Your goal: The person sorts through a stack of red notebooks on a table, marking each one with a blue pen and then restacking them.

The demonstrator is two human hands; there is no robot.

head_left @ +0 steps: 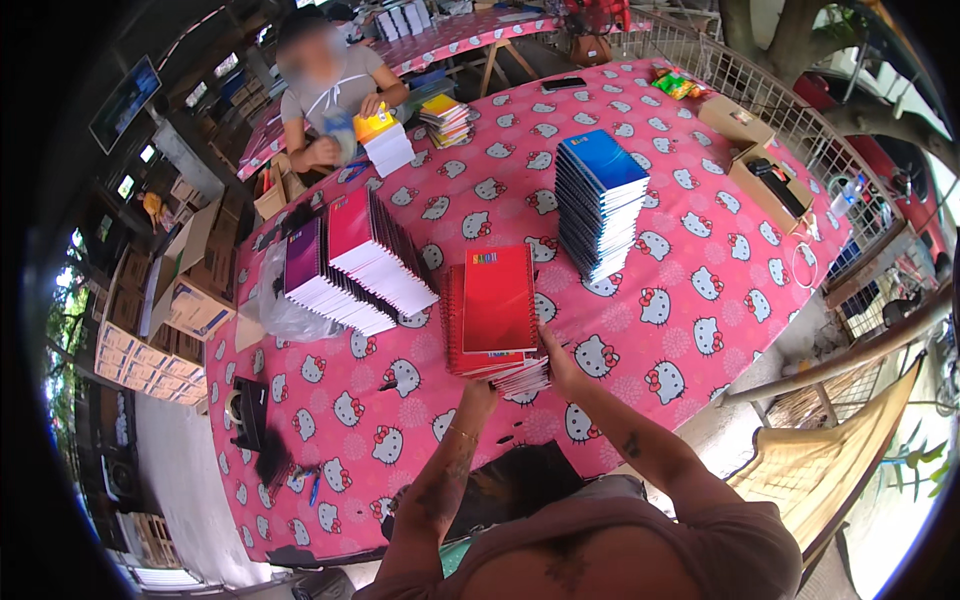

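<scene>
A stack of red spiral notebooks (500,300) stands on the table in front of me, its top notebooks sitting askew over the lower ones. My left hand (481,396) grips the near edge of the stack low down, its fingers partly hidden by the notebooks. Against the right side of the same stack presses my right hand (562,362), thumb along the edge. Just beyond to the right rises a tall stack of blue spiral notebooks (603,200). Purple notebooks (306,258) and crimson notebooks (352,230) stand side by side in stacks at the left.
A pink patterned cloth covers the table (480,215). Across it a person (335,90) handles yellow-covered notebooks (385,140). An open cardboard box (770,185) lies at the far right. A black tape dispenser (246,413) and pens (314,487) lie near left; cartons (165,320) stand beyond the left edge.
</scene>
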